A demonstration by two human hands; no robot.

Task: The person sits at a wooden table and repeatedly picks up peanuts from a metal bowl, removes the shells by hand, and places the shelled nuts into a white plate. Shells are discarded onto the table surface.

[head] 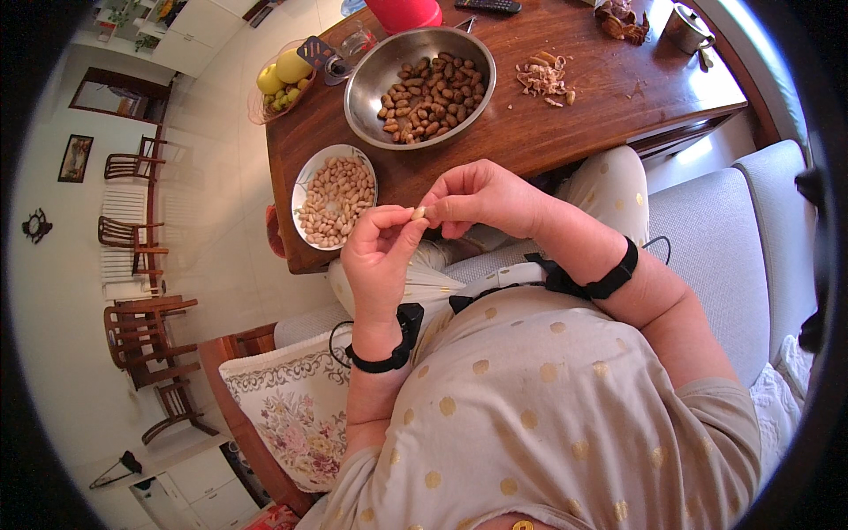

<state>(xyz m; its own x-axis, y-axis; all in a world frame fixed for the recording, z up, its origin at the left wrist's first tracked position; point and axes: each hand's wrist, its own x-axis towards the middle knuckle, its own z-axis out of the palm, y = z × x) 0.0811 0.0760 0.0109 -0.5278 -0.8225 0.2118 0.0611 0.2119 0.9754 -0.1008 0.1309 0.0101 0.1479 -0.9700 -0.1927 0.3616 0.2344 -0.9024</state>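
A small pale kernel (419,212), which looks like a peanut, is pinched between the fingertips of both hands. My left hand (379,255) grips it with thumb and index finger, just beside the plate's rim. From the right, my right hand (487,199) meets it with thumb and fingertips, the other fingers curled. Close by on the left stands a white patterned plate (299,182) full of pale shelled kernels (338,189). Beyond the hands, a wide steel bowl (368,106) holds brown unshelled peanuts (437,96).
A heap of shells and skins (546,78) lies on the wooden table (596,99), right of the bowl. Around the edges are a fruit basket (255,106), a glass (358,41), a red container (405,14), a remote control (488,6) and a lidded metal cup (688,30).
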